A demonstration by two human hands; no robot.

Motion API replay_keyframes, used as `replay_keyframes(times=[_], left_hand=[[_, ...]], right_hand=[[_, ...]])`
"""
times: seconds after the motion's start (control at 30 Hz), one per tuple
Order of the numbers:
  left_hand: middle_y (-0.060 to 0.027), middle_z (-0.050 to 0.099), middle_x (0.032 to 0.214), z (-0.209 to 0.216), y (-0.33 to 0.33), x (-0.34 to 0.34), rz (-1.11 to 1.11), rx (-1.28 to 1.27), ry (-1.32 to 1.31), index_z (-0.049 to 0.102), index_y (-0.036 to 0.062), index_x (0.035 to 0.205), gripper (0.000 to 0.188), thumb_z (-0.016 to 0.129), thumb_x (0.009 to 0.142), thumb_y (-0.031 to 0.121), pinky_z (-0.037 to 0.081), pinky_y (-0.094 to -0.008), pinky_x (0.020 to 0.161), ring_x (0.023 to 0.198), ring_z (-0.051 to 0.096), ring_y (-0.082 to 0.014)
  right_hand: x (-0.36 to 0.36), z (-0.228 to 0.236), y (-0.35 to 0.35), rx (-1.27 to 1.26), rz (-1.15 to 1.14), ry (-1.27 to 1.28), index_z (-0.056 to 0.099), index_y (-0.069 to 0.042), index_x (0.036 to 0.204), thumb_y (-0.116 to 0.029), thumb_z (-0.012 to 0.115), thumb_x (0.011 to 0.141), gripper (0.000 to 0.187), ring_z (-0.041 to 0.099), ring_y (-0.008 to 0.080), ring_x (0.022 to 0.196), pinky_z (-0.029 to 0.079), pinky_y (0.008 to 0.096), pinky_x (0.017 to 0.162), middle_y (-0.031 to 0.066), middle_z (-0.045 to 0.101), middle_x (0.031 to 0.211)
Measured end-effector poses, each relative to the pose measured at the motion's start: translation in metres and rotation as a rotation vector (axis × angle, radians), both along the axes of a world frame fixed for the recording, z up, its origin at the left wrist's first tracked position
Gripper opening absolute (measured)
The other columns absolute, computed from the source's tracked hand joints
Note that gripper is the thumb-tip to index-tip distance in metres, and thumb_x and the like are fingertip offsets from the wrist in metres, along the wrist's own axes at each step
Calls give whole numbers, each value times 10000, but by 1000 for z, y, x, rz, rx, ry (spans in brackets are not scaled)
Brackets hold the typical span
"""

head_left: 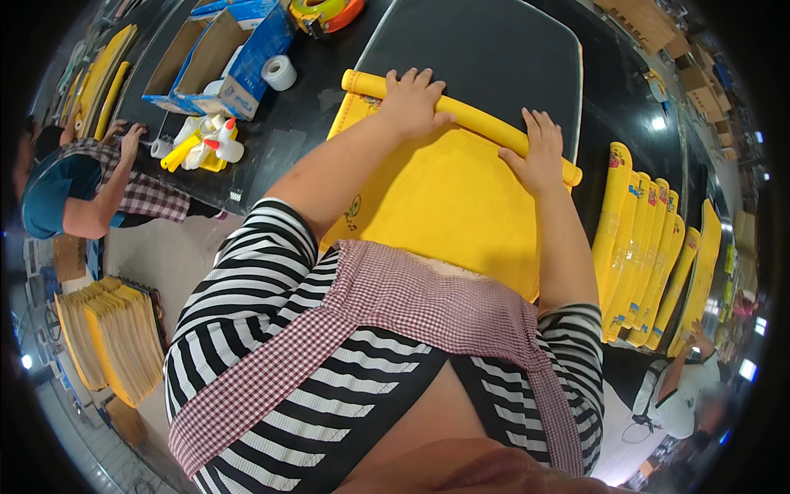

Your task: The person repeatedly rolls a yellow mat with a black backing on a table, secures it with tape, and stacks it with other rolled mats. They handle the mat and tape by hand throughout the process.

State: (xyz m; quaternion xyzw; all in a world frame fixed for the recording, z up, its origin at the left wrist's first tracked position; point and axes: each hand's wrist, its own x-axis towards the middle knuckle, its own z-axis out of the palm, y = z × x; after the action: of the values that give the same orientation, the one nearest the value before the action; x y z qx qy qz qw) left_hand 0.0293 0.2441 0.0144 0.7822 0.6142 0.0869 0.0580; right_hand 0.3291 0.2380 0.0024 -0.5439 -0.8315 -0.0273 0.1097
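A yellow sheet (448, 198) with small printed pictures lies before me on the black table. Its far end is a tight yellow roll (477, 123) running crosswise, sloping down to the right. Across the left half of this roll rests my left hand (414, 105), fingers spread, their tips past the far side. My right hand (536, 155) presses on the roll near its right end, fingers stretched forward and thumb apart. Beyond the roll extends a flat black panel (485, 45) with a pale rim; the sheet covers its near part.
On the right lie several yellow rolls (638, 247). At left stand a blue cardboard box (247, 90), a white paper roll (279, 72) and a yellow basket (216, 161) of bottles. Tape rolls (329, 12) sit at the back. People work at both sides; stacked yellow-edged sheets (119, 337) stand lower left.
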Motion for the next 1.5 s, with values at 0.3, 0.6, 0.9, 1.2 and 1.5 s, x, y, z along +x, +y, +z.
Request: replay_keyframes(times=[0.3,0.6,0.9,1.2,1.5], left_hand=[[-83,606,1199,-7,34,-31,-311,146,-176,662,112,1208,508,798,863,459,435,-437,1013,1144,563,-308],[-100,622,1191,-11,30,-11,-151,186,30,637,120,1207,397,734,938,395,413,-488,1016,1184,557,-330],[-111,589,1038,1,-143,-26,-246,84,6,654,111,1084,428,811,836,422,431,-496,905,1037,574,-339],[-238,506,1509,7,-185,-40,-313,37,-133,550,131,1485,782,479,983,727,290,-597,1188,1423,453,-415],[-157,563,1463,21,-52,-24,-238,-55,-47,683,120,1358,493,646,999,456,358,-453,1184,1409,466,-327]], right_hand=[[-7,38,30,-217,76,-40,678,-41,1162,-413,803,874,486,576,335,1181,460,434,1065,135,647,1198],[-16,15,22,-40,-84,23,692,-53,1049,-441,704,946,401,636,317,1037,489,446,940,121,679,1024],[-7,8,-150,-171,55,87,679,-32,1181,-411,727,929,457,613,319,1037,470,448,926,127,665,1078],[-5,22,-191,-166,121,158,652,-50,1358,-441,899,717,790,533,392,1284,410,498,1090,212,587,1338],[-16,-7,-180,132,133,119,653,-62,1343,-231,715,925,455,534,384,1355,381,511,1147,167,615,1413]])
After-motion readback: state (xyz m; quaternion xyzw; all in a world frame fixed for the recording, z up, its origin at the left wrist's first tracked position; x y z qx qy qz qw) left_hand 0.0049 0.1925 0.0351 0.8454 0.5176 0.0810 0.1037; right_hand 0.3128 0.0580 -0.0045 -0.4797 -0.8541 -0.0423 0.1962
